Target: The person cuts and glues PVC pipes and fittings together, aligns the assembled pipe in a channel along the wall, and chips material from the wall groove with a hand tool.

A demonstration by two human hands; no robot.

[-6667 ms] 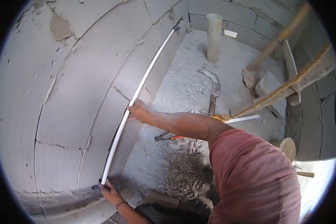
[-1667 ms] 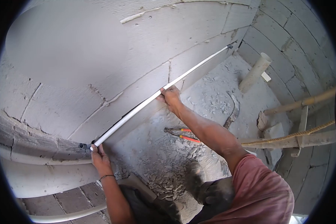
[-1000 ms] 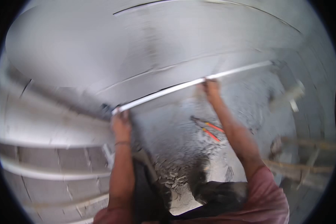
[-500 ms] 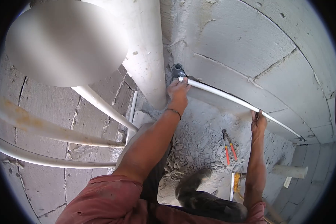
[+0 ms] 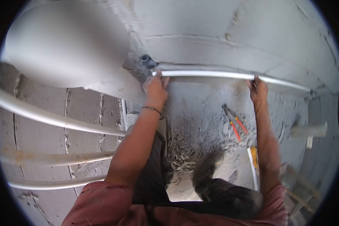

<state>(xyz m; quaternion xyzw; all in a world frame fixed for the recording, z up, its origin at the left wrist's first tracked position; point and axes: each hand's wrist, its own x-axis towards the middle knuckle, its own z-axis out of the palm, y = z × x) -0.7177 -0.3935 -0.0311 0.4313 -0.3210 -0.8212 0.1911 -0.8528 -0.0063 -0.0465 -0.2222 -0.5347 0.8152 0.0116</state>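
Observation:
A long thin white pipe point(image 5: 211, 74) runs along the foot of the block wall, in front of a groove cut there. My left hand point(image 5: 156, 88) is closed on its left end, just below a grey pipe fitting point(image 5: 145, 58) that sticks out of the wall corner. Farther along, my right hand point(image 5: 258, 89) grips the same pipe from below, right of its middle. The pipe's far right end reaches close to the right-hand wall corner. Pliers with red and yellow handles point(image 5: 235, 126) lie on the dusty floor between my arms.
Broken rubble point(image 5: 180, 150) covers the floor before my feet. Several white pipes point(image 5: 60, 118) stand along the left wall. A short pipe stub point(image 5: 309, 130) juts out at the right. Another white pipe point(image 5: 253, 169) lies beside a yellow bundle point(image 5: 254, 156) near my right forearm.
The view has turned, so the pipe now appears more level and farther left. Both hands keep their hold on it, near the wall groove.

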